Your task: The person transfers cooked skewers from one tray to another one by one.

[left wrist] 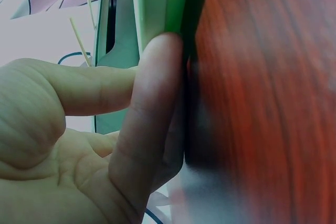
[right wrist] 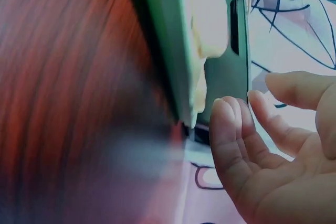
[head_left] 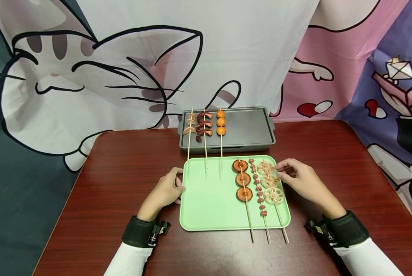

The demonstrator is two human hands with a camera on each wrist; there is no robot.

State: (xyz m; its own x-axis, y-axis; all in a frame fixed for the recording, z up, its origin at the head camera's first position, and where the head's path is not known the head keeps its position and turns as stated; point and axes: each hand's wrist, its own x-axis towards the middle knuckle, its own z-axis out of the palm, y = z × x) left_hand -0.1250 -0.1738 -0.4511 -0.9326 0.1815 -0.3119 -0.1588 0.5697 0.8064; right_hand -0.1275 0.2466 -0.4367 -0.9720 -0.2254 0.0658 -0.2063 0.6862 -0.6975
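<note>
From the head camera, a flat mint-green plastic tray (head_left: 209, 199) lies on a dark red-brown wooden table (head_left: 123, 161), just in front of a grey metal griddle pan (head_left: 251, 130) that already carries three wooden skewers. The left hand (head_left: 164, 191) rests against the tray's left edge with its fingers lightly curved on the rim, steadying rather than clasping it. The right hand (head_left: 300, 180) hovers at the tray's right side, fingers relaxed and loosely spread, fingertips at the top of the pale lotus-root-slice skewer (head_left: 273, 189); it holds nothing as yet. That skewer lies rightmost on the tray, beside a skewer of small dark-red meat bits (head_left: 258, 188) and one of round brown slices (head_left: 243, 180). Its long axis runs front to back: food end towards the griddle, bare stick end poking over the near rim towards the person. I judge the step in hand to be the reach for this skewer; the next move calls for a pinch on it and a level lift. The left wrist view shows a straight finger (left wrist: 152, 103) pressed flat along the green edge. In the right wrist view the curved fingers (right wrist: 236, 145) stand just clear of the tray's side, palm open.
</note>
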